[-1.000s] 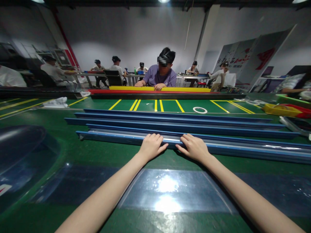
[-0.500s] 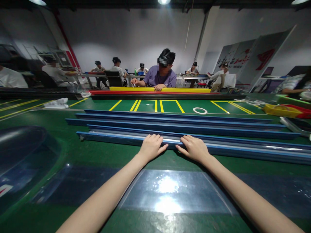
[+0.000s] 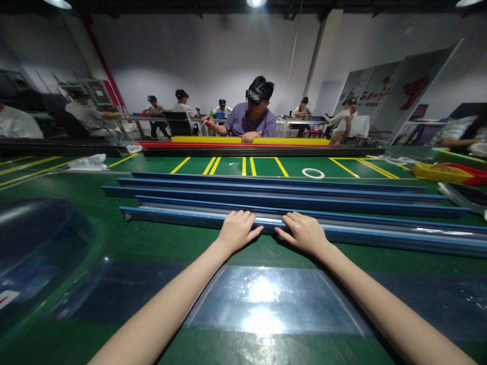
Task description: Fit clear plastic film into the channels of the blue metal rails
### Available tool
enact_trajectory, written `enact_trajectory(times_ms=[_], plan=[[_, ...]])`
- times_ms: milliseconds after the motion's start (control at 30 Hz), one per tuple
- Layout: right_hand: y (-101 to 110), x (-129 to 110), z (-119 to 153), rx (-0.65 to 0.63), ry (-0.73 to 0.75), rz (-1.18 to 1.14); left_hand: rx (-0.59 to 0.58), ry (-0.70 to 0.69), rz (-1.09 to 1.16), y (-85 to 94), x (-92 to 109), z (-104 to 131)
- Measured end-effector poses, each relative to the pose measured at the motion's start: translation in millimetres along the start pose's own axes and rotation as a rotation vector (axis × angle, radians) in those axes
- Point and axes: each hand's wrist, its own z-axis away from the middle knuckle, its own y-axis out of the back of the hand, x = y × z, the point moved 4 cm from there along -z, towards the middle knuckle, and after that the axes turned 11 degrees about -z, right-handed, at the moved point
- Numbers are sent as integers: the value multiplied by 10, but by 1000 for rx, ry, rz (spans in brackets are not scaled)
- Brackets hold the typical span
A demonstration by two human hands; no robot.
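Note:
A long blue channel rail (image 3: pixel 182 215) lies across the green table (image 3: pixel 152 246). My left hand (image 3: pixel 238 230) grips its near wall, fingers over the top edge and thumb on the near side. A short way to the right, my right hand (image 3: pixel 302 230) holds the same rail in the same manner. Between the hands a pale strip shows inside the channel. Just behind lies another blue rail (image 3: pixel 266 197), parallel to the held one. Under my forearms a clear plastic sheet (image 3: pixel 224 299) rests on the table and reflects the lamps.
Curved clear plastic (image 3: pixel 34 243) stands at the left. Farther back are a white ring (image 3: pixel 313 173), black rails (image 3: pixel 266 152), a red rail (image 3: pixel 228 145) and a yellow rail (image 3: pixel 289 141). A person (image 3: pixel 249 119) sits opposite; yellow and red trays (image 3: pixel 439 173) are at the right.
The person opposite has raised one hand a little, up and to the left. My hands and the blue rail have not visibly moved.

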Motion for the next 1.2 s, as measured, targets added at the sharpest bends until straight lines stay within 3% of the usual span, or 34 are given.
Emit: enact_trajectory(times_ms=[300,667,1000,1200], plan=[[-1,6,-8,-30,-10,-30,-2,2,-2,-4,-1,0],[42,58,-67,-224,-3,-149,2,4,33,-15,-2,3],[72,20,-130,-92,139,-121,13,2,43,-9,2,-4],[16,-29,-241,-38,124,-182,20,11,61,9,-8,-4]])
